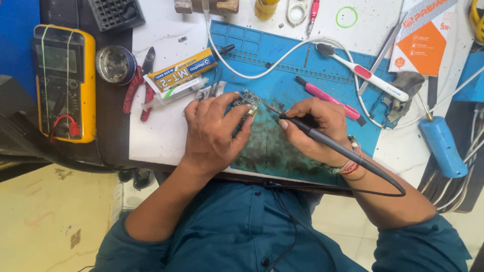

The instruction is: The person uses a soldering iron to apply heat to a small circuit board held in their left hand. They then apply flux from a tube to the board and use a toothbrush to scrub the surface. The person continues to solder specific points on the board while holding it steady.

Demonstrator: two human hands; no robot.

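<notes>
I'm pinching the small circuit board [245, 102] in my left hand [214, 132] to steady it, while my right hand [315, 126], just beside the board, is gripping the soldering iron [322, 138], tip reaching its edge.

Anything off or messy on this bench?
The blue work mat carries a wide dark smear, like burn or flux residue, under the circuit board that the left hand holds; the right hand points a soldering iron at it. Dark specks dot the white tabletop. Nothing looks broken.
</notes>
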